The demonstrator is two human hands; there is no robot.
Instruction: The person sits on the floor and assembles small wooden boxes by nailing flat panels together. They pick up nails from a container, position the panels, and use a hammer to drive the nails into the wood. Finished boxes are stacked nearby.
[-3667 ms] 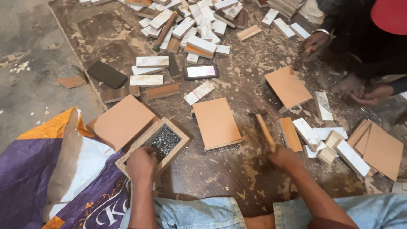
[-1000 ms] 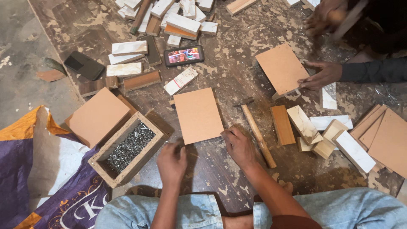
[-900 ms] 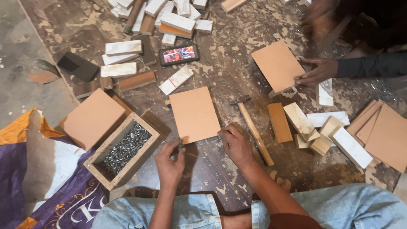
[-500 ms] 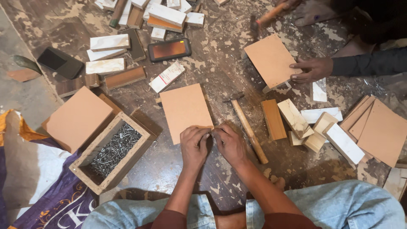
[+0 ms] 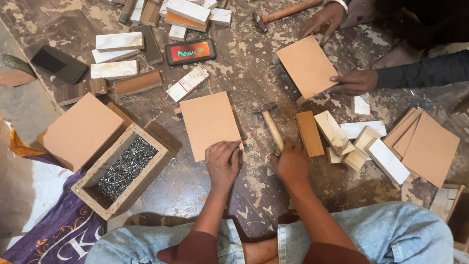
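Right now the right hand (image 5: 291, 164) is closing its fingers around the near end of the hammer (image 5: 271, 128), whose handle is running away toward the far side, while the left hand (image 5: 222, 161) is lying curled, pressing the near right corner of the brown board (image 5: 207, 122) just left of it.

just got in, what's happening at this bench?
A person sits at a worn work surface. Their left hand presses on the near edge of a thin brown board; their right hand is on the handle of a wooden-handled hammer lying beside it. An open wooden box of nails stands to the left. Across the surface, another person's hand rests on a second brown board, with wood blocks scattered about.
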